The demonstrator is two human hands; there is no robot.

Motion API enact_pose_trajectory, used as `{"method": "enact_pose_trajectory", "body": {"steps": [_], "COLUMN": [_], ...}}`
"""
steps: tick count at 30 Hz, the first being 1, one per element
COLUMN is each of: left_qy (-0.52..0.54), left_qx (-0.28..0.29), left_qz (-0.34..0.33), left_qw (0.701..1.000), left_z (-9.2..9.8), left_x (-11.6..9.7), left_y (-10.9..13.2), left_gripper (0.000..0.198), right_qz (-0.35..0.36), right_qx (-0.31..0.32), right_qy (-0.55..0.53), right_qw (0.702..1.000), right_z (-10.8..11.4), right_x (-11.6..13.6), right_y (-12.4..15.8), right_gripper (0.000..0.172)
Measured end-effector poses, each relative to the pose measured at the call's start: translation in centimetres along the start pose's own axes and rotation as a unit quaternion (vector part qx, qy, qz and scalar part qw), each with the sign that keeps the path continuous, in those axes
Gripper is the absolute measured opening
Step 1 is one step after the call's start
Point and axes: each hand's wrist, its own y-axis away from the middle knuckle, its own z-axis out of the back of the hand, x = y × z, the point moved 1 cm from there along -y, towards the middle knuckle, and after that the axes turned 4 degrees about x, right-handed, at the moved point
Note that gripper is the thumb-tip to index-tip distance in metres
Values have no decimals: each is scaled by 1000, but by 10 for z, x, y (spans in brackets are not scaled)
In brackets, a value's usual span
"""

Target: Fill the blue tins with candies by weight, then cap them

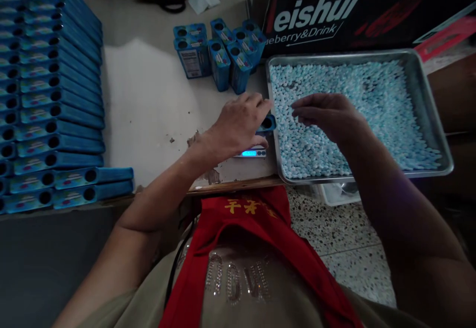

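My left hand (241,122) is over a small digital scale (251,153) with a lit blue display, its thumb apart from its fingers. A blue box (267,123) with a dark round hole in its top shows just past those fingers; the hand hides part of it. Over a metal tray (448,154) of small pale blue and white tablets (316,154), my right hand (330,112) has its fingertips pressed together. What they may hold is too small to make out.
Several blue boxes (240,68) stand behind my left hand. Tight rows of similar boxes (59,95) fill the left side. Black scissors (171,1) lie at the back. A black printed carton (334,16) stands behind the tray. The table's wooden front edge (238,185) is near my body.
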Motion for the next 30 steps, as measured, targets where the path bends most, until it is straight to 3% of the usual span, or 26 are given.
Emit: {"method": "enact_pose_trajectory", "body": {"steps": [4, 7, 10, 15, 20, 23, 26, 28, 30], "left_qy": [46, 61, 47, -38, -66, -29, 6, 6, -6], "left_qx": [22, -9, -46, -102, -21, 24, 30, 17, 3], "left_qz": [-8, 7, 30, 114, 264, 312, 324, 326, 324], "left_qw": [999, 998, 997, 987, 962, 949, 946, 945, 946], "left_z": [-8, -5, 8, 48, 73, 71, 64, 59, 53], "left_x": [12, 34, 62, 107, 145, 161, 168, 168, 165], "left_y": [-2, 4, 26, 110, 208, 240, 253, 256, 259], "left_gripper": [33, 30, 33, 24, 35, 41, 41, 41, 41], "right_qz": [-39, -33, -23, 4, 54, 102, 169, 205, 204], "right_qx": [-6, 26, 57, 109, 106, 69, 18, 0, 16], "right_qy": [-106, -109, -88, -66, -108, -23, 132, 277, 411], "right_qw": [994, 993, 994, 992, 987, 992, 976, 939, 889], "right_z": [-11, -20, -32, -49, -53, -60, -71, -76, -77], "right_x": [3, 2, 3, 18, 39, 49, 65, 79, 95], "right_y": [-17, -28, -34, -43, -72, -95, -114, -126, -137], "right_gripper": [14, 17, 24, 23, 34, 39, 27, 17, 23]}}
